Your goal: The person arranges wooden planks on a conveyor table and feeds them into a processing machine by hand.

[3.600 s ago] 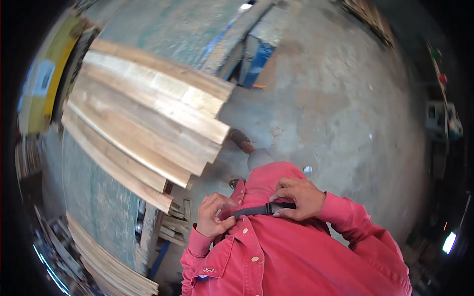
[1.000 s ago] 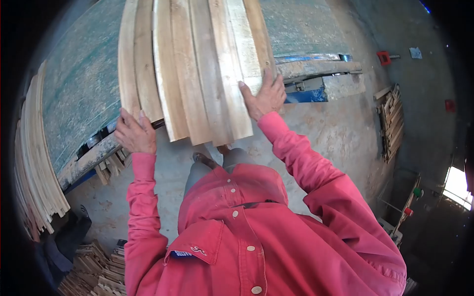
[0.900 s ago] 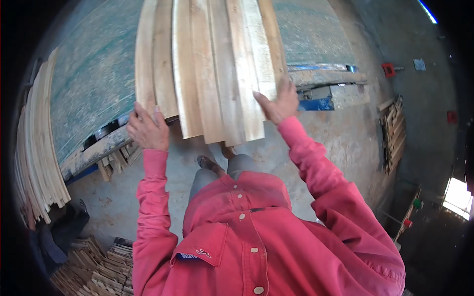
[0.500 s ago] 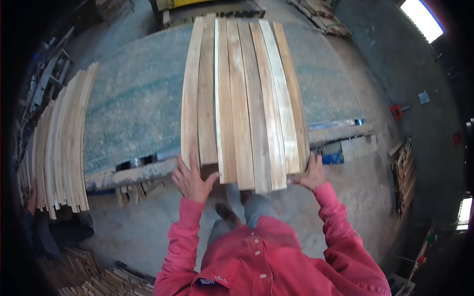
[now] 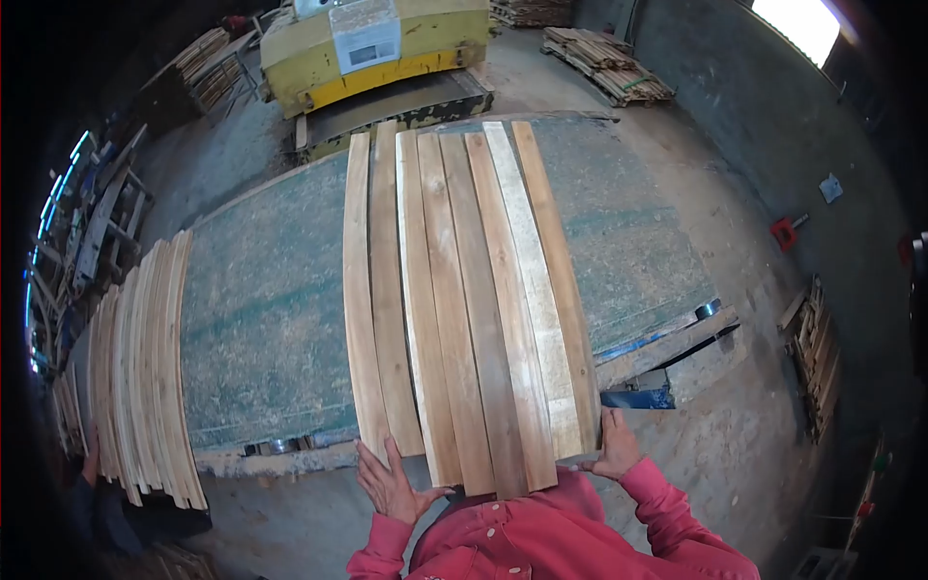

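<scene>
Several long wooden boards (image 5: 443, 319) lie side by side across a green conveyor belt (image 5: 271, 329), their near ends uneven and jutting past its edge toward my body. At the near left corner, my left hand (image 5: 391, 485) has its fingers spread against the end of the outermost board, thumb stretched out to the right. My right hand (image 5: 614, 447) is at the near right corner, fingers up along the outer board's side and thumb pointing inward by the board ends. Narrow gaps show between some boards on the left.
More boards (image 5: 145, 377) lie in a row on the belt's left, with another person's hand (image 5: 92, 462) beside them. A yellow machine (image 5: 416, 48) stands beyond the belt. Stacked wood (image 5: 609, 68) lies at the back, more (image 5: 817, 358) by the right wall.
The head view has tilted upward, so the boards and both hands appear lower and more of the yellow machine shows. Both hands stay at the near corners of the row.
</scene>
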Tool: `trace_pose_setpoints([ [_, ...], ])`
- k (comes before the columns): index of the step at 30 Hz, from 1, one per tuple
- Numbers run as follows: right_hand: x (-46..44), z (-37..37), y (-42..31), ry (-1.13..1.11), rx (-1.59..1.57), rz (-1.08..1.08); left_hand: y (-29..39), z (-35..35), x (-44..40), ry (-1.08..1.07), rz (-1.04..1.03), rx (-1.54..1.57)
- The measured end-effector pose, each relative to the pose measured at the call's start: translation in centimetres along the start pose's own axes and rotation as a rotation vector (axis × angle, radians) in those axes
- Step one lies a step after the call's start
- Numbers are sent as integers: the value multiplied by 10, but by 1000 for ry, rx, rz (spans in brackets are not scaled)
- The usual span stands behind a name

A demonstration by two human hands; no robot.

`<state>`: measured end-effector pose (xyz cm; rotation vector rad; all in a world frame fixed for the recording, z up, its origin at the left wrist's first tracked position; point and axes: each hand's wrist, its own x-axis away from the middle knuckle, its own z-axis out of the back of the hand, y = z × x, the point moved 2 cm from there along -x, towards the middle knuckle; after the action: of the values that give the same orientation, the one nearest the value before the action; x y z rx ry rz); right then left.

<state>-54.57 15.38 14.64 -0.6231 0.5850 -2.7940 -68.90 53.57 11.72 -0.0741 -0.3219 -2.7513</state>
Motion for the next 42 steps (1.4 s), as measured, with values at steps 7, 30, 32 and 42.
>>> trace_pose_setpoints([
  [7,-25,8,4,-8,-2,17,9,-7,-5,-29,77,19],
  [30,-319,99,-63,105,72,373,2,21,-237,275,108,166],
  [32,-408,117,-93,124,89,391,-15,24,-318,333,106,165],
  [42,-521,90,-167,515,48,389,-34,18,-500,470,51,-38],
])
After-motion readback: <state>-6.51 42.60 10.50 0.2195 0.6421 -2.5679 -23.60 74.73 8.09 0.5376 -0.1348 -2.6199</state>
